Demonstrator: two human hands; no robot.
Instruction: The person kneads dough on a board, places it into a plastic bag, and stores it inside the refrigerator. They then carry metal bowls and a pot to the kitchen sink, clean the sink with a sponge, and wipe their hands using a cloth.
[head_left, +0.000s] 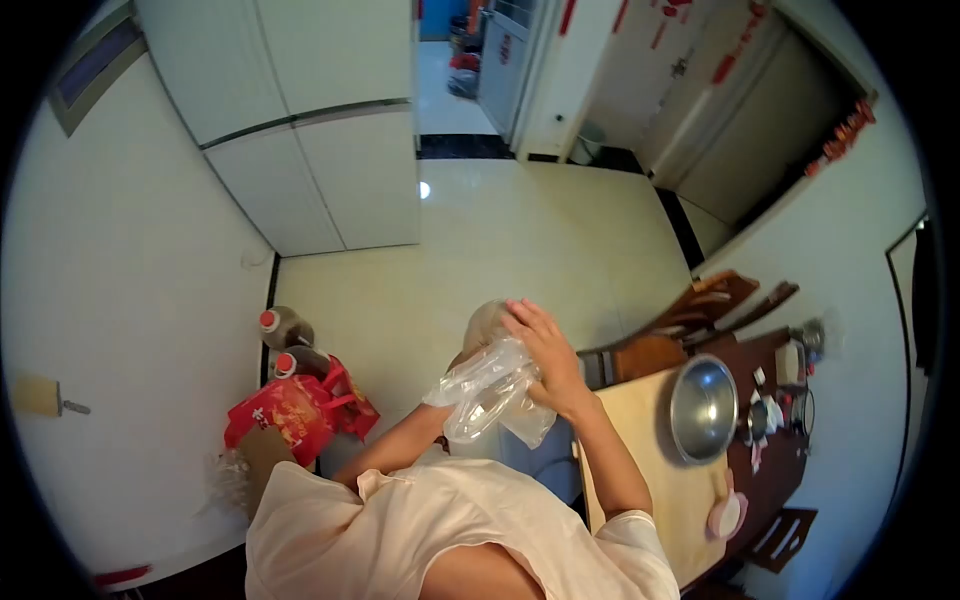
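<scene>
My left hand (489, 322) is in front of me at the middle of the view. It looks covered by thin clear plastic, and its fingers cannot be made out. Against it lies my right hand (541, 348), its fingers reaching over the left hand's far side. A crumpled clear plastic bag (490, 395) hangs between my two forearms, its loose end below the hands. The right thumb presses the bag's right side. Whether the left hand is inside the bag or only behind it, I cannot tell.
A wooden board (635, 420) on the dark table (790, 470) carries a steel bowl (704, 410). Pink-rimmed item (727, 515) sits nearby. Wooden chairs (650, 355) stand beyond. Left are a red bag (300, 410) and red-capped bottles (287, 327). A white cabinet (330, 180) stands behind.
</scene>
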